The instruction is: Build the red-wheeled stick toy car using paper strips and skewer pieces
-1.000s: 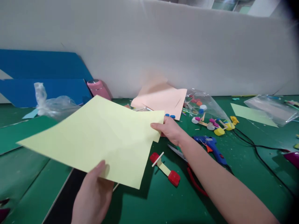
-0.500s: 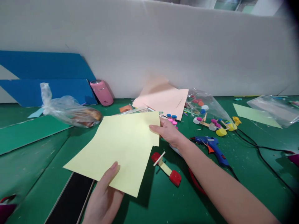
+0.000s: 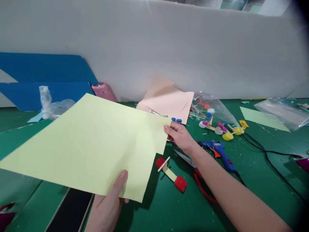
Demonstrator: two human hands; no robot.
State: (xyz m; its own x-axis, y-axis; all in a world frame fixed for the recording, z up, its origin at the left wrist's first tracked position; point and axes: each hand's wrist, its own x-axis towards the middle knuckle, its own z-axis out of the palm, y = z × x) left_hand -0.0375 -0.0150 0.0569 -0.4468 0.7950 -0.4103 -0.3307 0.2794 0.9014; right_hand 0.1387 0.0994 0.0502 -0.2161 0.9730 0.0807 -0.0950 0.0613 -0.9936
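Note:
A large sheet of pale yellow paper is held above the table, with a small notch in its right edge. My left hand pinches its lower edge, thumb on top and fingers beneath. At the upper right corner, my right hand is closed on the paper, thumb in front. Below the notch lies a small piece with two red ends, a pale strip and a white stick. Red-handled scissors rest partly under my right forearm.
A blue glue gun with a black cable lies right of my forearm. Behind are pink paper, a clear bag, small coloured pieces and a pink flask. A black phone-like slab lies front left.
The yellow sheet has spread out flatter and farther to the left, covering more of the plastic bag and flask. My right hand has shifted slightly right, and the scissors blades now show.

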